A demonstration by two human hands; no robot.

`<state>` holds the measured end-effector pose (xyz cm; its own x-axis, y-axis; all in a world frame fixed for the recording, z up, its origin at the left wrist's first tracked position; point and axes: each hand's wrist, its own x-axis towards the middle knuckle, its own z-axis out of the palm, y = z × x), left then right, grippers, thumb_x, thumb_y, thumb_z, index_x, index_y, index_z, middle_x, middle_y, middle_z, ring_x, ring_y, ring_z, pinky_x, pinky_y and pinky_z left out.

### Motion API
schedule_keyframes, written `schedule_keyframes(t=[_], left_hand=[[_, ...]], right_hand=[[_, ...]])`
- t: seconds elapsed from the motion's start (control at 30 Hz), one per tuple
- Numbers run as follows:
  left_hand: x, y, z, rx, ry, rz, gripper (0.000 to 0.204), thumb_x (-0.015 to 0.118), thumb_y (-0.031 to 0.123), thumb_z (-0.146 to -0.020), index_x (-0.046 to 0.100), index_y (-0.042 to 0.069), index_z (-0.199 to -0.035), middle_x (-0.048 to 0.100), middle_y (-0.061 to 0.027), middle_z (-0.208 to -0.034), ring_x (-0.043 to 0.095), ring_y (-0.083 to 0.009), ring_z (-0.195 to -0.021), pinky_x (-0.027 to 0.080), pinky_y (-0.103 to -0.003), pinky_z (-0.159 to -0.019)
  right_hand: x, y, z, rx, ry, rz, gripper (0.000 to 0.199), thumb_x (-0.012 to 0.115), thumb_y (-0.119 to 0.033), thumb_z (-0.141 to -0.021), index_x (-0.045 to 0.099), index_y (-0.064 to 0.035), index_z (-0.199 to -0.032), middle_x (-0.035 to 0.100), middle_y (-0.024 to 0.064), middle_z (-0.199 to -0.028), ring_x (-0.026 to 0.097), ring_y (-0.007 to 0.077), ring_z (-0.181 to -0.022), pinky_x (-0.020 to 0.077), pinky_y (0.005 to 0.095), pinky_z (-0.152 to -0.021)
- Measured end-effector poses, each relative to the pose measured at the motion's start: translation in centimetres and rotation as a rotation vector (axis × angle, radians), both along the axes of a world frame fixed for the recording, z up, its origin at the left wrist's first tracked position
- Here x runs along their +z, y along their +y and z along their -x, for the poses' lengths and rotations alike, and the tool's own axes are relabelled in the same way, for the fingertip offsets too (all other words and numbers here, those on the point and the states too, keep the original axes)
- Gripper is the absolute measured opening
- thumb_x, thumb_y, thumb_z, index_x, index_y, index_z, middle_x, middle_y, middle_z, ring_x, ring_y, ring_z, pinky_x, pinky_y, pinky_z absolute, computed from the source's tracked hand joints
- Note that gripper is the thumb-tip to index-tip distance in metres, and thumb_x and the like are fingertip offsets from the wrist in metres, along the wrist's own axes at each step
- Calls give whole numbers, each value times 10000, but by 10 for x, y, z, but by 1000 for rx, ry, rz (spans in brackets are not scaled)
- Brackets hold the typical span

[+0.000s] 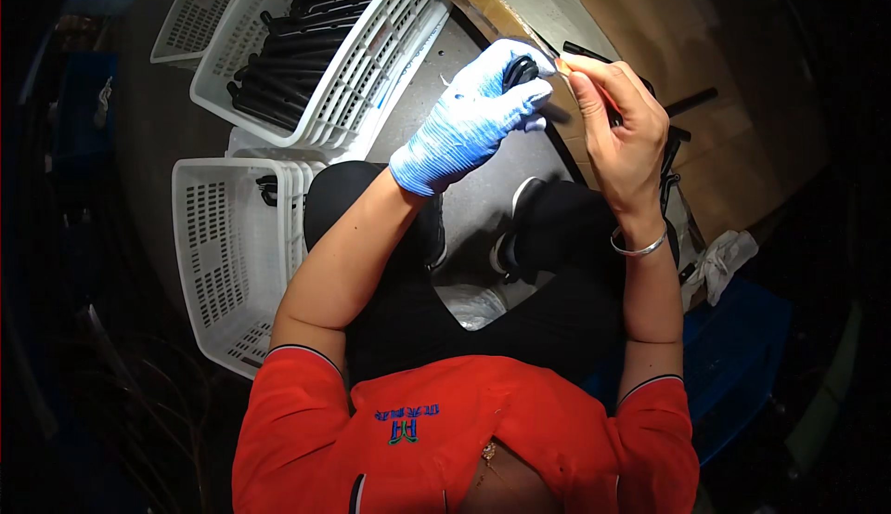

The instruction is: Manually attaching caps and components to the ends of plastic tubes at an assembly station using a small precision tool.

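Centrally, one small black part (520, 70): held up over the person's lap, at the edge of a cardboard sheet, between both hands.

Left hand (478, 115): in a blue knit glove, fingers curled and pressed around the black part.

Right hand (620, 129): bare, a silver bangle (639, 247) at the wrist; thumb and forefinger pinched together at the part's right end, touching the gloved fingertips. What, if anything, the pinch holds cannot be told.

Cardboard sheet (715, 96): brown, spread on the table beyond the hands, several loose black pieces (691, 101) lying on it.

White slotted basket (371, 59): upper left, tilted, filled with long black parts (297, 50).

Second white basket (227, 254): lower left, beside the person's knee, one dark item at its upper rim.

White rag (724, 259): crumpled, just right of the right forearm, on a blue surface.

Clothing: red shirt, dark trousers.
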<state>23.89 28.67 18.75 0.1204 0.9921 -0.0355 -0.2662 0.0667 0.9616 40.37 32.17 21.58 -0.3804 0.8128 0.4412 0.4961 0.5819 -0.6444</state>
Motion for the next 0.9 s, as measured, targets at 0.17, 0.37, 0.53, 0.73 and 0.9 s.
schedule_keyframes(t=[0.17, 0.37, 0.53, 0.73, 0.9], left_hand=[[-5, 1, -4, 63, -43, -121, 219, 566, 142, -926, 498, 30, -1102, 544, -28, -918, 517, -75, -777, 456, -217, -709], [-1, -1, -6, 75, -28, -133, 216, 559, 144, -932, 489, 34, -1104, 540, -21, -914, 506, -68, -795, 445, -211, -711], [-3, 0, -6, 77, -36, -154, 194, 559, 128, -930, 495, 37, -1089, 538, -16, -912, 503, -63, -797, 439, -206, -705], [-4, 1, -7, 125, 12, -218, 178, 570, 118, -922, 505, 39, -1067, 540, -13, -896, 500, -60, -784, 437, -204, -698], [-2, 0, -6, 134, 65, -241, 177, 575, 117, -919, 506, 33, -1058, 547, -18, -899, 505, -62, -792, 440, -207, -705]], right_hand=[[6, -7, 3, 69, -8, -98, 166, 648, 1, -831, 674, -28, -992, 565, 36, -718, 445, 85, -558, 348, 218, -510], [4, -6, 5, 33, -13, -197, 132, 700, -115, -798, 689, -87, -927, 528, 27, -648, 488, 137, -507, 369, 274, -469], [4, -6, 5, 30, -14, -222, 133, 698, -121, -797, 689, -95, -927, 531, 24, -658, 504, 149, -519, 378, 280, -475], [5, -8, 4, 49, -27, -233, 182, 678, 4, -797, 686, -50, -971, 535, 40, -685, 446, 98, -536, 332, 236, -471], [4, -8, 4, 32, -58, -292, 184, 685, 7, -780, 684, -53, -953, 542, 53, -684, 461, 119, -525, 344, 248, -467]])
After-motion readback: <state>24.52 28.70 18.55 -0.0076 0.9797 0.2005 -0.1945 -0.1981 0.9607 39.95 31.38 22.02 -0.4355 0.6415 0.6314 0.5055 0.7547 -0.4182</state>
